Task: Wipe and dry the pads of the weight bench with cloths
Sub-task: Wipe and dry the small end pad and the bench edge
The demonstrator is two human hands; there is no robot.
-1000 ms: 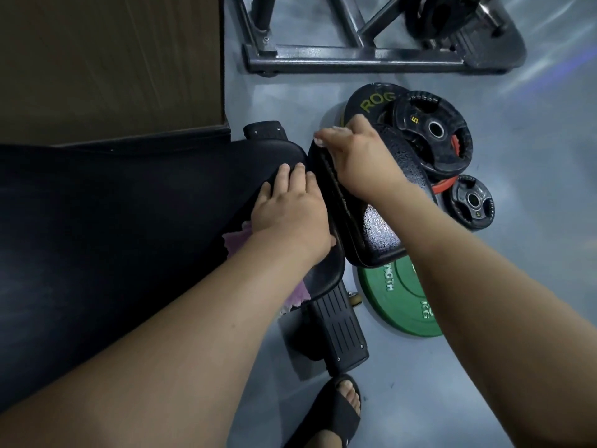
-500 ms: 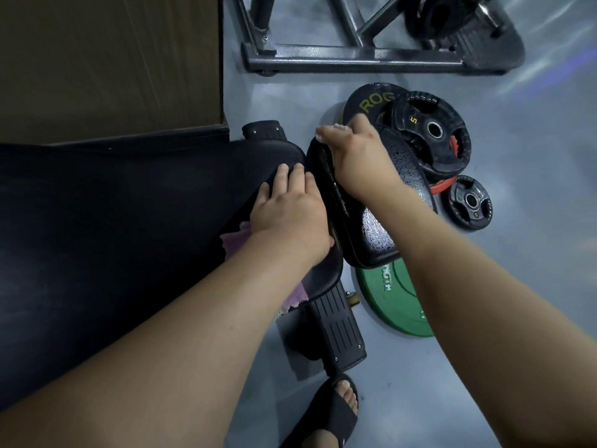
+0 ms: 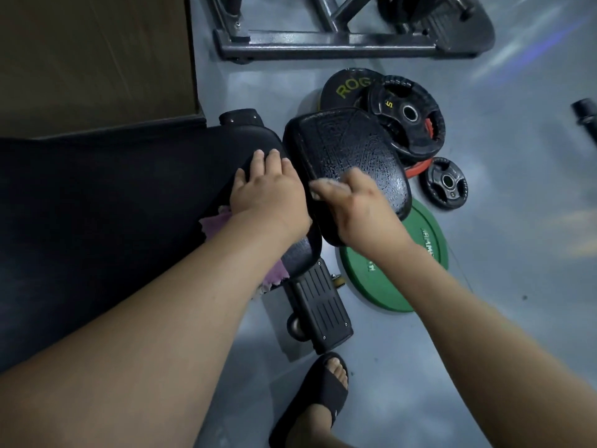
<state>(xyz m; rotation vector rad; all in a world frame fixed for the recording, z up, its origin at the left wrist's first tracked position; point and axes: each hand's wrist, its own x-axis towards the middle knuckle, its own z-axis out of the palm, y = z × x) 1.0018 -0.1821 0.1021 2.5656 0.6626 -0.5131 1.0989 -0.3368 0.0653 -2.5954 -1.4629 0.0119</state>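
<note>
The right hand has slid from the far end of the seat pad down to its near left edge, beside the gap between the two pads. It is blurred: the knuckles are raised and the thumb points left, but I cannot tell whether its grip pinches anything. The seat pad is tilted, black and glistening with wet streaks. Just left of it lies the long back pad, a dark surface filling the left of the view. The left hand has stayed at that pad's end, its grip spread flat with straight fingers, pressing a purple cloth that shows beneath the wrist.

Below the pads, the bench's black ribbed foot stands on the grey floor. Right of the seat pad lie weight plates:
- a black plate lettered "ROG" in yellow
- a handled plate marked "5"
- a red plate beneath it
- a small black plate
- a green plate, its white lettering too partly hidden to read

A black sandal shows at the bottom and a steel frame crosses the top.
</note>
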